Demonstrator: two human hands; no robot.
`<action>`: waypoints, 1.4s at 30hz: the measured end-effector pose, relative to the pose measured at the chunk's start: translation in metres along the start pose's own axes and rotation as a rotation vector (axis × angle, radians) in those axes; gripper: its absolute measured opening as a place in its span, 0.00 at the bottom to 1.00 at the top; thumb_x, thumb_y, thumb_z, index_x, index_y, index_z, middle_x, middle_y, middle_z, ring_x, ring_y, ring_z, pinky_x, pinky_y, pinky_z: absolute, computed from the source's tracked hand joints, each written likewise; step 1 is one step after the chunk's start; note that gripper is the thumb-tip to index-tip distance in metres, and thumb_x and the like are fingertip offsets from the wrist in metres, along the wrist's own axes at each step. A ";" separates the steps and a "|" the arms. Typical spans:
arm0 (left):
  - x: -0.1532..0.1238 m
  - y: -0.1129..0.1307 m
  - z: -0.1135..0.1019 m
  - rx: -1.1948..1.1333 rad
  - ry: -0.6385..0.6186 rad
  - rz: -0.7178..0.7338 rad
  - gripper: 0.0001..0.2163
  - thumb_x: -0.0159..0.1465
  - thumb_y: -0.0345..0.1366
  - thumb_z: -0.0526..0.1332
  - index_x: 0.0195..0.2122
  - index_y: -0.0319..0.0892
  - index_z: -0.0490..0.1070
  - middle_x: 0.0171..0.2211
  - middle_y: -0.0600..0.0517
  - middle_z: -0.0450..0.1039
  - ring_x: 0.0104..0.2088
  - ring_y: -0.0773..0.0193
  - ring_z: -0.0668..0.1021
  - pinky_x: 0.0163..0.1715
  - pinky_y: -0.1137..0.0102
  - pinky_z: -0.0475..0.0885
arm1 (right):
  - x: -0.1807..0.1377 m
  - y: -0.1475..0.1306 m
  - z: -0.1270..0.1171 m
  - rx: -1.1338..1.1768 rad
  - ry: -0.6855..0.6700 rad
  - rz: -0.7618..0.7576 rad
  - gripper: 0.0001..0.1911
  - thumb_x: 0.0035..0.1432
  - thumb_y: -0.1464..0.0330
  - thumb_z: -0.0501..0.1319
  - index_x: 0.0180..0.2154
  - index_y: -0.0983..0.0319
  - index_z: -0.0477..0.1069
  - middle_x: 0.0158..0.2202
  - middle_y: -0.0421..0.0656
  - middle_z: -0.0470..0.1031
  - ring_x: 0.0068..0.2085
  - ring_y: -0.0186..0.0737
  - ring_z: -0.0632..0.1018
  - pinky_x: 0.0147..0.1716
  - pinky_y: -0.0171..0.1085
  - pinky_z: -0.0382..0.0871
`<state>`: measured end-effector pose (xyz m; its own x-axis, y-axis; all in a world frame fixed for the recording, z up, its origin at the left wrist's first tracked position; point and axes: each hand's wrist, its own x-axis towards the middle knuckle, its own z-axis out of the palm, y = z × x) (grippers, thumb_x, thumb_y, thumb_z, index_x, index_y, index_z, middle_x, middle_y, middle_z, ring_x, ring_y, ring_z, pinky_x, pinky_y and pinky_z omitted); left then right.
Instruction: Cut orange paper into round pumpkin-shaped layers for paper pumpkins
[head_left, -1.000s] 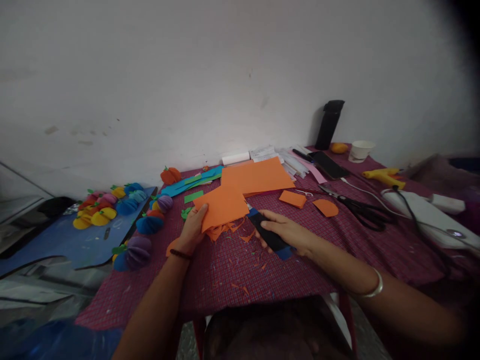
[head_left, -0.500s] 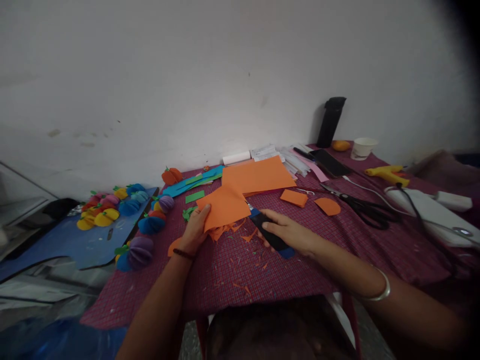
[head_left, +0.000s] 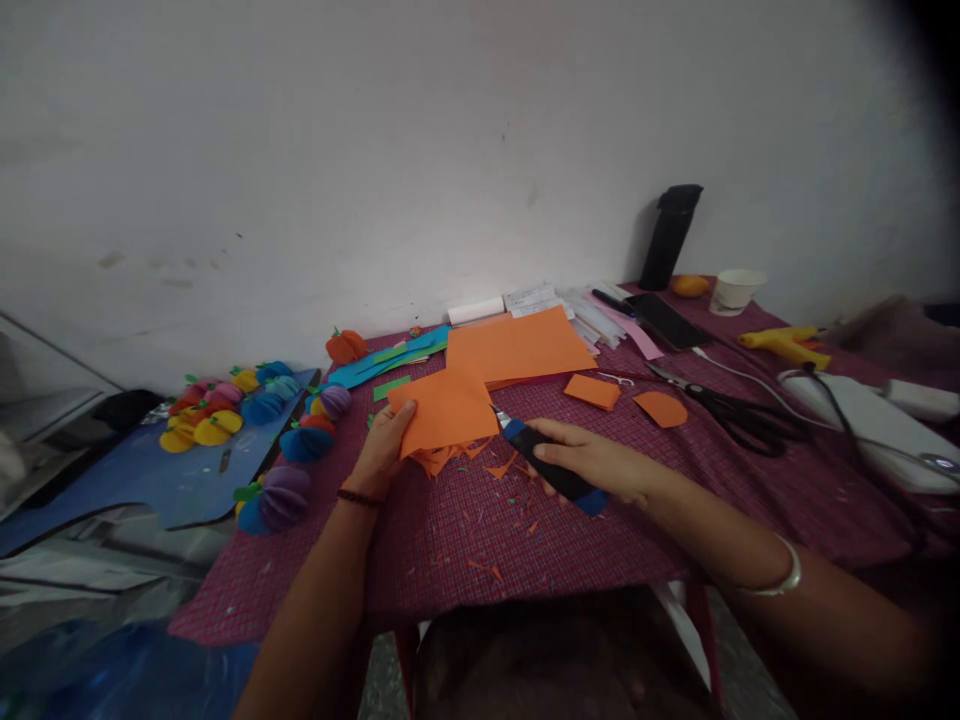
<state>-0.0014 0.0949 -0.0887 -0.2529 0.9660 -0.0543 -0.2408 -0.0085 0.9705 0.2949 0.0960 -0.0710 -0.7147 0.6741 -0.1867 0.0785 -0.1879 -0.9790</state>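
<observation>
At a craft table draped in a checked maroon cloth (head_left: 465, 545), a person works at an orange paper piece (head_left: 448, 408). The left hand (head_left: 382, 452) pinches the piece at its near corner, thumb on top and fingers beneath, and lifts it slightly off the cloth. The right hand (head_left: 604, 465) is wrapped around the handle of a blue-and-black cutter (head_left: 555, 470). The cutter's metal tip points at the right edge of the piece and is close to it or touching it; which one cannot be made out.

Much of the work looks finished. A cluster of folded paper pumpkins (head_left: 217, 412) in yellow, blue, purple and red sits on and around a blue board (head_left: 150, 480) at the left, and one orange pumpkin (head_left: 345, 346) stands near the wall. Orange trimmings (head_left: 444, 460) lie just under the held piece, with finer slivers scattered across the cloth. A small orange rectangle (head_left: 592, 391) and a rounded orange cut-out (head_left: 660, 408) lie apart to the right, already cut.

A good deal appears to remain. A stack of full orange sheets (head_left: 517, 345) lies uncut behind the hands, and the held piece has straight edges, not yet shaped. Black scissors (head_left: 731, 412) and a yellow glue gun (head_left: 787, 345) lie on the right of the table, in nobody's hand.
</observation>
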 end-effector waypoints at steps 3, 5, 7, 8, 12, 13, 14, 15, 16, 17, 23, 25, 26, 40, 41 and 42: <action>0.002 0.004 -0.006 -0.004 0.024 0.000 0.11 0.57 0.36 0.64 0.39 0.38 0.71 0.33 0.46 0.79 0.31 0.59 0.81 0.26 0.72 0.75 | -0.001 -0.001 -0.001 -0.022 -0.007 -0.017 0.16 0.59 0.62 0.59 0.48 0.60 0.63 0.32 0.40 0.71 0.26 0.31 0.74 0.22 0.30 0.67; 0.002 0.007 -0.009 0.011 0.033 -0.002 0.11 0.57 0.36 0.65 0.39 0.37 0.72 0.31 0.46 0.79 0.30 0.60 0.81 0.25 0.72 0.74 | -0.002 -0.003 -0.001 -0.037 -0.012 -0.016 0.16 0.59 0.62 0.58 0.48 0.60 0.63 0.32 0.39 0.70 0.26 0.30 0.74 0.23 0.30 0.67; 0.000 0.011 -0.010 0.032 0.039 -0.004 0.11 0.57 0.35 0.65 0.38 0.35 0.72 0.30 0.47 0.79 0.28 0.61 0.81 0.25 0.73 0.74 | -0.003 -0.003 0.000 -0.042 -0.021 -0.010 0.16 0.59 0.62 0.58 0.48 0.60 0.63 0.32 0.39 0.70 0.26 0.30 0.74 0.23 0.30 0.67; -0.001 0.012 -0.010 0.041 0.039 -0.009 0.11 0.57 0.35 0.65 0.38 0.35 0.72 0.30 0.47 0.79 0.28 0.61 0.81 0.25 0.72 0.74 | -0.003 -0.004 0.000 -0.039 -0.026 -0.007 0.16 0.59 0.62 0.58 0.48 0.60 0.63 0.32 0.39 0.70 0.26 0.30 0.74 0.23 0.30 0.67; -0.003 0.011 -0.008 0.042 0.002 -0.026 0.12 0.57 0.35 0.65 0.40 0.34 0.73 0.30 0.46 0.79 0.28 0.61 0.81 0.25 0.72 0.75 | -0.003 -0.003 0.002 -0.015 -0.040 0.015 0.16 0.60 0.62 0.58 0.49 0.58 0.62 0.33 0.41 0.71 0.26 0.31 0.74 0.22 0.30 0.67; -0.004 0.009 -0.007 0.039 -0.016 -0.025 0.13 0.57 0.36 0.66 0.40 0.34 0.73 0.31 0.46 0.80 0.27 0.61 0.81 0.25 0.72 0.75 | -0.002 -0.003 0.002 -0.014 -0.041 0.018 0.16 0.60 0.62 0.58 0.48 0.58 0.63 0.33 0.41 0.71 0.26 0.31 0.73 0.22 0.30 0.67; -0.004 0.008 -0.007 0.038 -0.037 -0.026 0.13 0.56 0.36 0.66 0.41 0.34 0.73 0.31 0.46 0.80 0.27 0.61 0.81 0.25 0.72 0.75 | -0.002 -0.003 0.002 -0.013 -0.044 0.018 0.15 0.60 0.62 0.58 0.48 0.58 0.63 0.33 0.41 0.71 0.26 0.31 0.73 0.21 0.30 0.67; -0.004 0.006 -0.007 0.041 -0.057 -0.029 0.14 0.56 0.37 0.66 0.40 0.35 0.73 0.32 0.46 0.80 0.27 0.61 0.81 0.25 0.72 0.75 | -0.002 -0.003 0.003 -0.011 -0.046 0.017 0.15 0.59 0.62 0.58 0.47 0.58 0.63 0.33 0.41 0.71 0.25 0.31 0.73 0.21 0.30 0.67; -0.005 0.005 -0.007 0.047 -0.074 -0.035 0.14 0.56 0.37 0.67 0.40 0.35 0.73 0.32 0.45 0.80 0.27 0.61 0.81 0.25 0.72 0.75 | -0.002 -0.003 0.003 -0.010 -0.050 0.017 0.14 0.59 0.62 0.58 0.47 0.58 0.63 0.33 0.41 0.71 0.25 0.31 0.73 0.21 0.30 0.67; -0.005 0.004 -0.007 0.054 -0.088 -0.042 0.14 0.55 0.38 0.67 0.40 0.35 0.74 0.33 0.45 0.80 0.27 0.61 0.81 0.26 0.72 0.75 | -0.001 -0.003 0.004 -0.007 -0.053 0.017 0.14 0.59 0.63 0.58 0.47 0.58 0.63 0.33 0.41 0.71 0.25 0.31 0.73 0.21 0.30 0.66; -0.006 0.002 -0.005 0.053 -0.111 -0.054 0.15 0.54 0.39 0.68 0.40 0.35 0.74 0.34 0.45 0.80 0.28 0.62 0.81 0.28 0.73 0.76 | 0.002 0.000 0.007 0.026 -0.021 0.016 0.15 0.59 0.64 0.58 0.47 0.59 0.63 0.32 0.41 0.71 0.25 0.32 0.73 0.21 0.31 0.66; -0.006 0.002 -0.006 0.057 -0.102 -0.042 0.15 0.55 0.39 0.68 0.39 0.35 0.74 0.34 0.44 0.80 0.28 0.62 0.81 0.27 0.73 0.75 | 0.002 0.000 0.007 0.044 0.001 0.005 0.14 0.59 0.63 0.58 0.47 0.59 0.63 0.32 0.41 0.71 0.26 0.32 0.73 0.22 0.31 0.67; -0.005 0.003 -0.006 0.059 -0.097 -0.037 0.15 0.55 0.39 0.68 0.39 0.35 0.74 0.34 0.44 0.80 0.28 0.61 0.81 0.26 0.73 0.75 | 0.002 0.001 0.007 0.053 0.011 0.000 0.15 0.59 0.63 0.58 0.47 0.59 0.63 0.32 0.41 0.70 0.26 0.32 0.73 0.22 0.31 0.67; -0.008 0.001 -0.002 0.117 -0.120 -0.058 0.16 0.55 0.41 0.67 0.40 0.35 0.73 0.30 0.47 0.79 0.24 0.62 0.79 0.22 0.72 0.73 | 0.002 -0.003 0.010 0.094 0.025 0.051 0.20 0.59 0.65 0.58 0.51 0.61 0.60 0.32 0.41 0.71 0.25 0.31 0.74 0.22 0.30 0.67; -0.007 0.000 -0.002 0.114 -0.119 -0.054 0.16 0.55 0.42 0.67 0.40 0.36 0.72 0.30 0.47 0.79 0.24 0.61 0.79 0.22 0.72 0.73 | 0.002 -0.003 0.010 0.123 0.023 0.048 0.20 0.58 0.65 0.58 0.52 0.61 0.60 0.32 0.41 0.72 0.25 0.31 0.74 0.22 0.31 0.68; -0.006 -0.001 -0.002 0.106 -0.112 -0.050 0.16 0.55 0.42 0.67 0.40 0.36 0.72 0.30 0.46 0.79 0.24 0.61 0.79 0.22 0.71 0.73 | 0.002 -0.003 0.010 0.156 0.022 0.042 0.21 0.58 0.65 0.59 0.52 0.61 0.60 0.32 0.42 0.72 0.25 0.32 0.74 0.22 0.31 0.68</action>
<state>-0.0017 0.0886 -0.0901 -0.1357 0.9874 -0.0820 -0.1485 0.0616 0.9870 0.2861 0.0903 -0.0678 -0.6978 0.6781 -0.2308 -0.0023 -0.3243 -0.9460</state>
